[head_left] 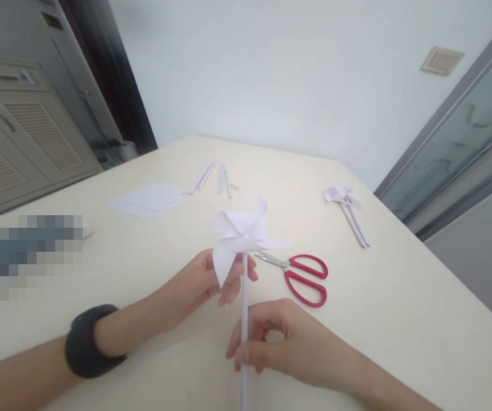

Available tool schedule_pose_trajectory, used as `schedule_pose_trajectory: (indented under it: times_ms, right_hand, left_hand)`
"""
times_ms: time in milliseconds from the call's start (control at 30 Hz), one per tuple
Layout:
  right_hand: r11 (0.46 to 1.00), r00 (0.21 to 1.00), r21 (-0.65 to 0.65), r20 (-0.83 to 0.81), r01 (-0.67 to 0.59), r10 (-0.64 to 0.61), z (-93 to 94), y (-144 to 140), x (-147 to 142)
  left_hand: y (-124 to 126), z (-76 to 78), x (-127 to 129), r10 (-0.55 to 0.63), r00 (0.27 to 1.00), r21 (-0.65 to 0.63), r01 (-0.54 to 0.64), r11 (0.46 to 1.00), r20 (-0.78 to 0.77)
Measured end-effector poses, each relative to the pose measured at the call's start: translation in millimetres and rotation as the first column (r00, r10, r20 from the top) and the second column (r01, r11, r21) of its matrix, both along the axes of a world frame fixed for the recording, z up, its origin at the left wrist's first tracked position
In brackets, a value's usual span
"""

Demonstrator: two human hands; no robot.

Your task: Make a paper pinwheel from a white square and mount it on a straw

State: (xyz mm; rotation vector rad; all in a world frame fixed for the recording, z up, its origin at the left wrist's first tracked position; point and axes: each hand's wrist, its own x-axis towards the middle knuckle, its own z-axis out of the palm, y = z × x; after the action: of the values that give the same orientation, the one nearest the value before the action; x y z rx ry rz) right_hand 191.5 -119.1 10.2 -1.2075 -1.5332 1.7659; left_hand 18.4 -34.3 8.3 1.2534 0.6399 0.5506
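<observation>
Your two bare hands meet at the lower centre of the frame, above a cream table (pixel 400 308), holding a white paper pinwheel (pixel 240 234) on a long white stick (pixel 244 285).

Your right hand (pixel 278 342) comes in from the lower right corner, forearm angled up toward the middle. Its fingers are curled narrowly around the stick low down, thumb and forefinger pinching it, the remaining fingers folded into the palm. The stick stands nearly upright and runs down past the bottom edge of the frame.

Your left hand (pixel 212 282) reaches in from the lower left, forearm lying almost level across the frame, with a wide black band (pixel 87 342) around the wrist. Its fingers are loosely bent and gathered behind the lower blades of the pinwheel, fingertips touching the paper and the top of the stick. The pinwheel's folded blades sit at the centre of the frame, just above this hand.

Red-handled scissors (pixel 301 274) lie flat on the table just right of the pinwheel, blades pointing left. Toward the upper right of the table lies a second pinwheel (pixel 349 208) on its side. Toward the upper middle lie several white paper sticks (pixel 216 177), and left of them a few sheets of white paper (pixel 149 200). A blurred patch covers the left edge.
</observation>
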Motion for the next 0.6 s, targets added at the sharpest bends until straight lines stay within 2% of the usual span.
schedule_pose_trajectory:
  times_ms: [100,167,233,333,400,467,533,600]
  right_hand:
    - [0.984,0.988,0.093,-0.030,0.153,-0.151,2.3,10,8]
    - [0.964,0.973,0.135,-0.054,0.229,-0.223,4.6,18,16]
    - [0.932,0.949,0.180,-0.077,0.315,-0.306,7.0,24,24]
    - [0.890,0.919,0.231,-0.124,0.393,-0.374,8.7,31,33]
    - [0.878,0.911,0.246,-0.158,0.411,-0.382,7.8,34,35]
    - [0.867,0.901,0.253,-0.186,0.429,-0.391,5.7,36,35]
    - [0.864,0.896,0.248,-0.203,0.437,-0.395,3.6,37,34]
    - [0.863,0.892,0.245,-0.218,0.442,-0.395,2.4,36,34]
  left_hand:
    - [3,-4.9,2,-0.021,0.995,0.000,0.021,1.000,-0.098]
    - [6,-6.4,3,-0.028,0.981,0.058,0.039,0.998,-0.190]
    - [11,-3.0,3,-0.086,0.965,0.117,0.118,0.986,-0.248]
    - [14,18.5,3,-0.165,0.944,0.241,0.237,0.941,-0.285]
    - [7,43.6,4,-0.129,0.933,0.388,0.261,0.884,-0.336]
    - [-6,70.8,5,-0.034,0.907,0.583,0.298,0.756,-0.419]
    - [-22,90.8,5,0.052,0.885,0.760,0.365,0.538,-0.462]
    - [-33,95.3,3,0.102,0.917,0.898,0.348,0.268,-0.386]
